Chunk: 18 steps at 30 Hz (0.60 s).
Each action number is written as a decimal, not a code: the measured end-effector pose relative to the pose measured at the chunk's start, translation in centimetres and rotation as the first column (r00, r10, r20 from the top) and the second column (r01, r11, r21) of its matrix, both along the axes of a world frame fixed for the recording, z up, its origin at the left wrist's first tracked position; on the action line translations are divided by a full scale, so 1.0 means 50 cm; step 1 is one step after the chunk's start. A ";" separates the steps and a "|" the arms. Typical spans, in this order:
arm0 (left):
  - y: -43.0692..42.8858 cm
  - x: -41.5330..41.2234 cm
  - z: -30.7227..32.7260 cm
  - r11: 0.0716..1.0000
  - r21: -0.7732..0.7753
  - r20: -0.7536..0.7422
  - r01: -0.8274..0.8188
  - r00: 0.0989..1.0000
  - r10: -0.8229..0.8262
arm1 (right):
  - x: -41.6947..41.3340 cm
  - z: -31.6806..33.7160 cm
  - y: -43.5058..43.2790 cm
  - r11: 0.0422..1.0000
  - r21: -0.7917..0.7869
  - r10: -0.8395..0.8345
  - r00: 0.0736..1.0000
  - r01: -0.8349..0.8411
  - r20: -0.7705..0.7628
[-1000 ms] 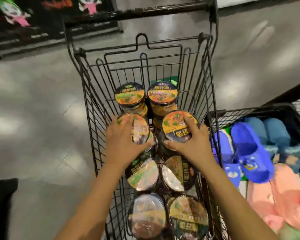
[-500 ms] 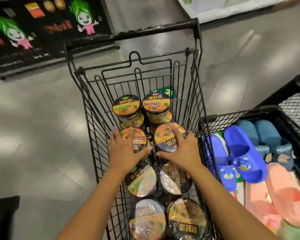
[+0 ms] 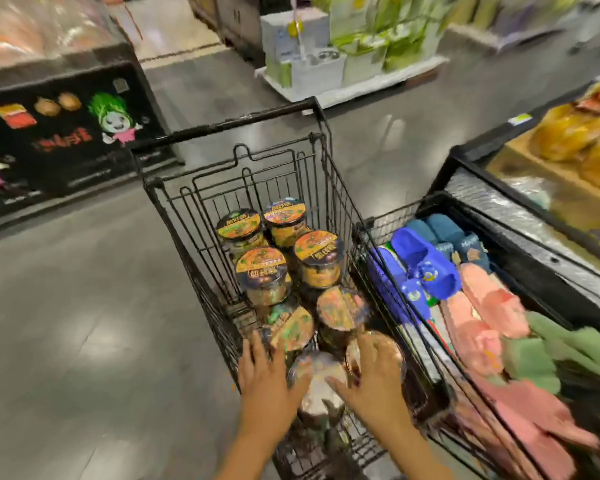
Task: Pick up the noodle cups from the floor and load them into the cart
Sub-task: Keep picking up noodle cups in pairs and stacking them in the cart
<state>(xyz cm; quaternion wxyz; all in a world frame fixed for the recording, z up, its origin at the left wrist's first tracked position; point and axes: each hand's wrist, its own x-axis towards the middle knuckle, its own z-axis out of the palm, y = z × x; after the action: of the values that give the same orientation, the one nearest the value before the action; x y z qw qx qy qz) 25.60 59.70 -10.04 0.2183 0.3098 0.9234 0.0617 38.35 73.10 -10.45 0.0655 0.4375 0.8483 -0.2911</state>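
Note:
A black wire shopping cart (image 3: 174, 216) stands in front of me with several noodle cups (image 3: 262, 268) packed in it in two rows, lids orange, green and dark. My left hand (image 3: 267, 379) hovers over the cart's near left side with fingers spread, holding nothing. My right hand (image 3: 371, 375) lies flat with straight fingers on the near cups (image 3: 317, 379) at the cart's near end. The near cups are blurred and partly hidden by my hands.
A black wire bin (image 3: 392, 216) of blue, pink and green slippers (image 3: 426, 268) touches the cart's right side. A dark display case (image 3: 66, 129) stands far left, a pallet of boxed goods (image 3: 347, 53) far ahead, a shelf of yellow packets (image 3: 575, 140) at right. Grey floor lies left.
Both hands have let go of the two middle cups and pulled back toward me to the cart's near end. The view has tilted up, showing more of the aisle.

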 end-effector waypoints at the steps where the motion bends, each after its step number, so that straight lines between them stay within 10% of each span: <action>1: -0.023 0.013 -0.001 0.998 -0.026 0.003 0.056 0.998 -0.056 | 0.026 -0.006 -0.036 1.000 0.021 -0.021 1.000 0.021 0.023; 9: -0.192 0.126 0.002 0.920 -0.051 -0.012 0.388 0.921 -0.389 | 0.211 -0.060 -0.314 0.954 0.151 -0.278 0.955 0.261 0.108; 18: -0.266 0.305 -0.059 0.612 -0.155 -0.099 0.776 0.604 -0.791 | 0.458 -0.078 -0.499 0.763 0.082 -0.642 0.737 0.641 0.213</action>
<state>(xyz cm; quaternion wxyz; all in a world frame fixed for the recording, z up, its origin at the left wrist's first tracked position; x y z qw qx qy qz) 40.83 46.40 -12.97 0.1642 0.6759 0.7101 -0.1093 61.26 48.13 -14.34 0.0574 0.7333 0.6327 -0.2423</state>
